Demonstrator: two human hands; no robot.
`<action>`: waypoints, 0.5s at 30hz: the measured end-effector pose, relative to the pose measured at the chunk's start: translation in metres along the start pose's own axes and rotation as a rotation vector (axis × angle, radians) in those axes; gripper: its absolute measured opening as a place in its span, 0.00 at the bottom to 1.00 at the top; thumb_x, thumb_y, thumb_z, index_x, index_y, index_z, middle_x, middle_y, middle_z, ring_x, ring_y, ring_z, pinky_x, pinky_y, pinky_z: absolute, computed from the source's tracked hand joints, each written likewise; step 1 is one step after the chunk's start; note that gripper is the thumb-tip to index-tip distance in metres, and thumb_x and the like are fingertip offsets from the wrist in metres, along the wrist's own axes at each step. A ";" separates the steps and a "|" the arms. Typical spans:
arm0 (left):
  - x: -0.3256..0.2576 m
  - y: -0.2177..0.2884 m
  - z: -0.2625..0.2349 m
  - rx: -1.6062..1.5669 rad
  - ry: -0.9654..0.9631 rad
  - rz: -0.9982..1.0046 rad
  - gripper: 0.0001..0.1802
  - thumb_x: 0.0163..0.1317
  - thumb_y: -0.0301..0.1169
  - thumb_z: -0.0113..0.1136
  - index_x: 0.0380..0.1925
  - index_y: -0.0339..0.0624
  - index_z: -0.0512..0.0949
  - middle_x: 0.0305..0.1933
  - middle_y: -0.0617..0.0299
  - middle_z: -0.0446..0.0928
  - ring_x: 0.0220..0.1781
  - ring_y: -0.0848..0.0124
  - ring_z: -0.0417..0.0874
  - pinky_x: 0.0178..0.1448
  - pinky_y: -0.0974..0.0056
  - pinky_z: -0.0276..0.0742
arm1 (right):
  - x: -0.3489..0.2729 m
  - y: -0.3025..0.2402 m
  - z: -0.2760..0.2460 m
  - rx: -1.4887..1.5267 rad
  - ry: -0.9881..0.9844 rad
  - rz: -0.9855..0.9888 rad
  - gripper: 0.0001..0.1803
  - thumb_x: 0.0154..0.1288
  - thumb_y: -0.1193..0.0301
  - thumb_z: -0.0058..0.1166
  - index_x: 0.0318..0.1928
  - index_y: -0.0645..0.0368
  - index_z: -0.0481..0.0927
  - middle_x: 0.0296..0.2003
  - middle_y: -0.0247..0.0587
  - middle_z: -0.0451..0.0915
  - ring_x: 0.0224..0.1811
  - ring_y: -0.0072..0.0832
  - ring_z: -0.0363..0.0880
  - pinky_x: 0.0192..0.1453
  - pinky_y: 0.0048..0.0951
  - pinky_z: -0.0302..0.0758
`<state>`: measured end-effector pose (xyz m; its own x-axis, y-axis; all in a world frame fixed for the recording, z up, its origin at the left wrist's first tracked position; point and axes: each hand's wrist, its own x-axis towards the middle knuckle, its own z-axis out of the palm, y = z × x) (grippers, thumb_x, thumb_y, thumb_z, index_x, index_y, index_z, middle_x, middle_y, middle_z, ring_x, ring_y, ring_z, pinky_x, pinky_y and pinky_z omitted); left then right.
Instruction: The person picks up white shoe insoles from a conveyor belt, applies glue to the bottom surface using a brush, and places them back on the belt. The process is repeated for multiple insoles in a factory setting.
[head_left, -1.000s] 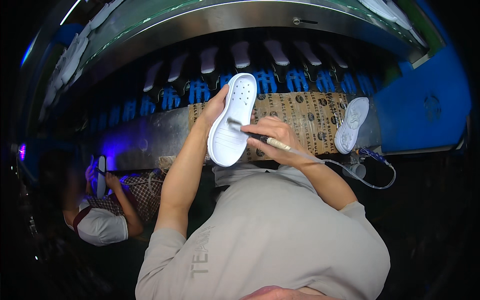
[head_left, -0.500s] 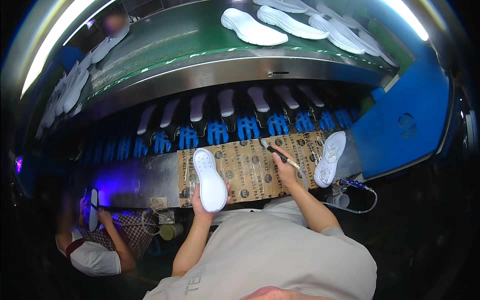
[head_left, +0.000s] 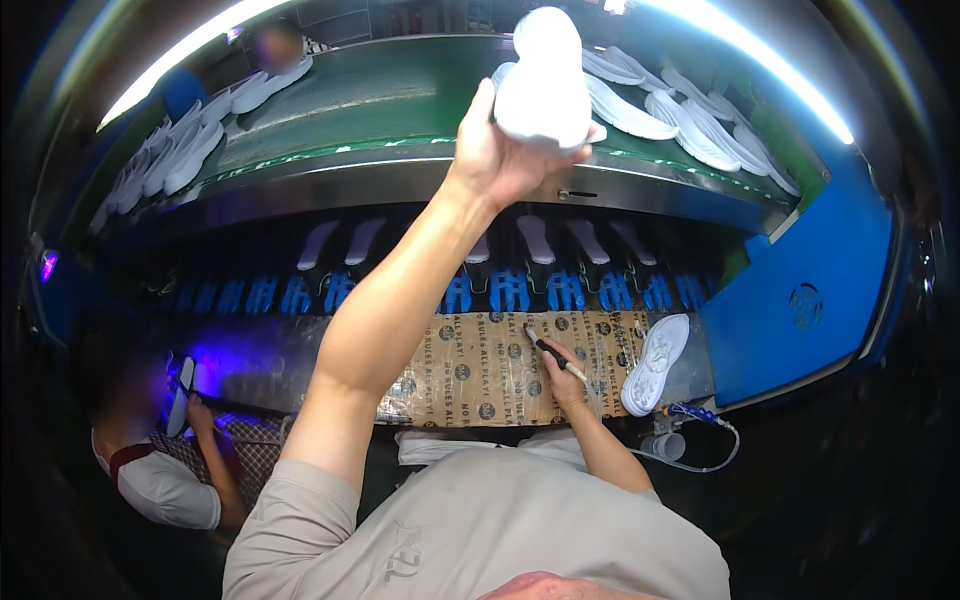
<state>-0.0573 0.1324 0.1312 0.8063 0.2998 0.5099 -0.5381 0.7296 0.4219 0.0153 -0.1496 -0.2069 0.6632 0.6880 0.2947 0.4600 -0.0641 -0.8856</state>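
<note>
Over the green belt [head_left: 380,100], left hand [head_left: 500,160] clamps white sole [head_left: 545,80], long axis pointing away.

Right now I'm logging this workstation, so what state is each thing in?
Left hand: raised, closed on the white sole.
White sole: held up over the green belt.
Right hand: low on the cardboard, holding the brush.
Brush: gripped, tip on the cardboard.
Second sole: lying tread up, untouched.
Cardboard sheet: flat on the bench.
Green belt: carrying white soles.
</note>
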 end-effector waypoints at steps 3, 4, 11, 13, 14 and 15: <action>0.026 -0.007 0.017 0.143 0.246 -0.183 0.45 0.81 0.62 0.22 0.81 0.36 0.41 0.77 0.22 0.54 0.73 0.30 0.70 0.72 0.35 0.75 | 0.001 -0.007 -0.004 -0.036 0.016 -0.044 0.15 0.70 0.71 0.63 0.54 0.63 0.86 0.43 0.49 0.86 0.44 0.39 0.85 0.51 0.34 0.79; 0.020 -0.011 0.017 0.334 0.265 -0.308 0.45 0.81 0.61 0.23 0.80 0.32 0.48 0.75 0.24 0.60 0.71 0.33 0.74 0.70 0.39 0.79 | -0.001 -0.006 -0.002 -0.035 0.011 -0.028 0.15 0.70 0.71 0.63 0.54 0.63 0.86 0.44 0.49 0.86 0.44 0.39 0.85 0.50 0.34 0.78; -0.051 0.085 -0.043 1.120 0.417 0.070 0.29 0.77 0.49 0.56 0.59 0.29 0.79 0.57 0.42 0.83 0.52 0.52 0.89 0.56 0.55 0.87 | 0.000 -0.013 -0.004 -0.050 -0.027 0.036 0.16 0.70 0.71 0.62 0.54 0.64 0.85 0.45 0.50 0.87 0.47 0.40 0.85 0.54 0.34 0.78; -0.063 0.147 -0.068 1.577 0.649 0.157 0.32 0.72 0.51 0.61 0.62 0.34 0.78 0.56 0.40 0.83 0.55 0.49 0.88 0.60 0.52 0.84 | -0.004 -0.007 -0.004 -0.042 -0.016 0.051 0.16 0.70 0.71 0.62 0.55 0.65 0.85 0.46 0.50 0.87 0.48 0.39 0.85 0.56 0.35 0.78; -0.072 0.180 -0.078 1.946 0.791 0.159 0.35 0.70 0.52 0.63 0.66 0.37 0.77 0.56 0.37 0.83 0.58 0.48 0.86 0.63 0.49 0.82 | -0.006 -0.007 -0.004 -0.025 -0.006 0.064 0.16 0.70 0.71 0.62 0.55 0.65 0.86 0.47 0.50 0.87 0.49 0.39 0.85 0.57 0.35 0.78; -0.088 0.221 -0.118 2.288 1.040 0.138 0.38 0.67 0.52 0.65 0.70 0.40 0.72 0.64 0.32 0.74 0.64 0.42 0.80 0.66 0.42 0.77 | -0.002 -0.012 -0.001 -0.025 -0.021 0.097 0.17 0.70 0.71 0.61 0.55 0.65 0.86 0.48 0.50 0.87 0.50 0.39 0.85 0.58 0.36 0.78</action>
<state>-0.2182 0.3399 0.0908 0.2061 0.8182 0.5367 0.6523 -0.5237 0.5479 0.0092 -0.1512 -0.1965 0.6928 0.6927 0.2002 0.4090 -0.1488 -0.9003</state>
